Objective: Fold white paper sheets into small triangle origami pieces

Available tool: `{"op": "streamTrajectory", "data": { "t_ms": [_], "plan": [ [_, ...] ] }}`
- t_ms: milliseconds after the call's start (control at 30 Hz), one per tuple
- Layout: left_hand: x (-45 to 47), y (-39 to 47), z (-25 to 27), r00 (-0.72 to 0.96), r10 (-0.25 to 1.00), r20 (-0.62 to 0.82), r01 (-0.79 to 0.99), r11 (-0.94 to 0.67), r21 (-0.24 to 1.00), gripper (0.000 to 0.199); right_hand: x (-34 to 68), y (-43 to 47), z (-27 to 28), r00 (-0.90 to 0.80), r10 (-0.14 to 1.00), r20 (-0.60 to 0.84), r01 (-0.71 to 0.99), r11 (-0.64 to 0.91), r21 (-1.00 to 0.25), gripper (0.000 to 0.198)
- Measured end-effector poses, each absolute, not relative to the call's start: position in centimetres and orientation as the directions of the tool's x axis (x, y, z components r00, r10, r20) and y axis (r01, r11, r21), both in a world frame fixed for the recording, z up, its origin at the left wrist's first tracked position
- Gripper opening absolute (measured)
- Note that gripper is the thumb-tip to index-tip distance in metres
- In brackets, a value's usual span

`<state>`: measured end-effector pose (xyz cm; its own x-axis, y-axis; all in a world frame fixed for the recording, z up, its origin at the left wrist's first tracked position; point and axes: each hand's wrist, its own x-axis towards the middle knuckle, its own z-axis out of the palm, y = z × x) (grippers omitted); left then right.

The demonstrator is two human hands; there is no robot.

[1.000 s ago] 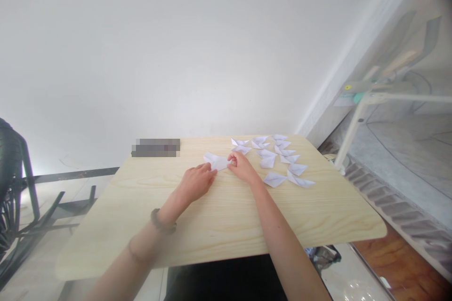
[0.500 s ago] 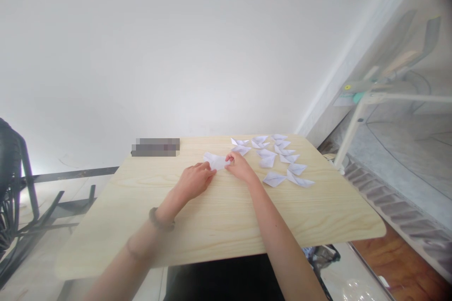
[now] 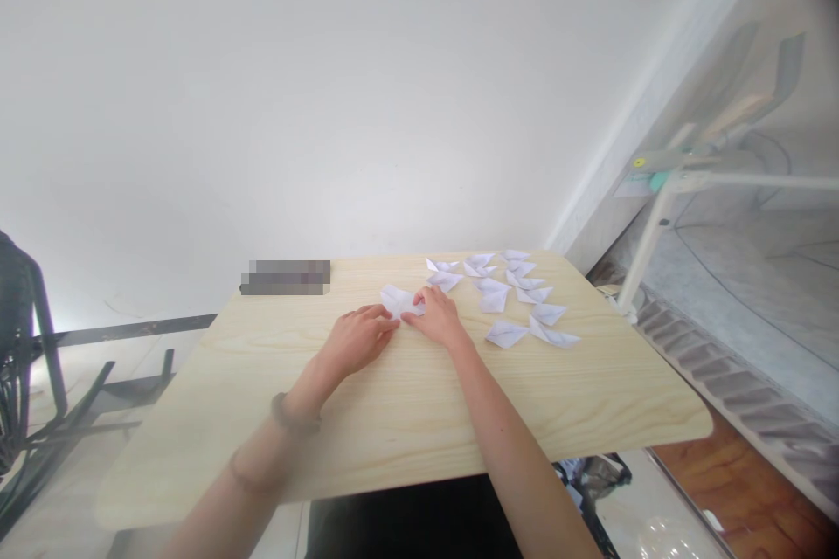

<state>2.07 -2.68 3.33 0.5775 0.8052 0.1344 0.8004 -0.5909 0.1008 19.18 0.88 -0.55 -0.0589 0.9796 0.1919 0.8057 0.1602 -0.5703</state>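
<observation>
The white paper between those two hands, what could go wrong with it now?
The white paper might crease crookedly or tear, because the left hand and right hand both have fingers at it. The right hand could perhaps bump the folded white papers and push them out of place, since several lie just to its right on the wooden table.

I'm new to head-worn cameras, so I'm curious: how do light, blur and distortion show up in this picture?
Head view: soft light, with a pale glow on the wall; small glare spots on the floor at lower right; edges look stretched, the upper-right corner dark; the table's near-left corner hazy; the white paper mid-table washed out, its creases hard to make out.
</observation>
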Motion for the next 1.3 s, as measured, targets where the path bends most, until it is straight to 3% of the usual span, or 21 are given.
{"op": "streamTrajectory", "data": {
  "t_ms": [233, 333, 533, 733, 900, 1300],
  "plan": [
    [1.6, -2.4, 3.2, 0.583, 0.798, 0.151, 0.776, -0.602, 0.187, 0.031, 20.6, 1.2, -0.5, -0.122, 0.976, 0.178, 0.681, 0.213, -0.701, 0.018],
    [1.1, -2.1, 3.0, 0.632, 0.743, 0.221, 0.693, -0.669, 0.268, 0.028, 21.0, 1.1, -0.5, -0.137, 0.970, 0.203, 0.642, 0.243, -0.727, 0.026],
    [0.8, -0.1, 1.0, 0.559, 0.773, 0.300, 0.631, -0.631, 0.451, 0.026, 20.6, 0.7, -0.4, -0.182, 0.961, 0.206, 0.739, 0.272, -0.617, 0.037],
    [0.6, 1.1, -1.0, 0.332, 0.884, 0.328, 0.844, -0.434, 0.316, 0.041, 20.3, 0.5, -0.3, -0.236, 0.946, 0.223, 0.790, 0.320, -0.522, 0.035],
    [0.5, 0.9, -0.9, 0.361, 0.884, 0.297, 0.862, -0.438, 0.255, 0.042, 20.4, 0.7, -0.5, -0.225, 0.946, 0.231, 0.773, 0.318, -0.548, 0.042],
    [0.4, 1.0, -1.2, 0.355, 0.890, 0.285, 0.855, -0.433, 0.287, 0.042, 20.6, 0.5, -0.3, -0.178, 0.955, 0.236, 0.644, 0.294, -0.706, 0.035]
  ]
}}
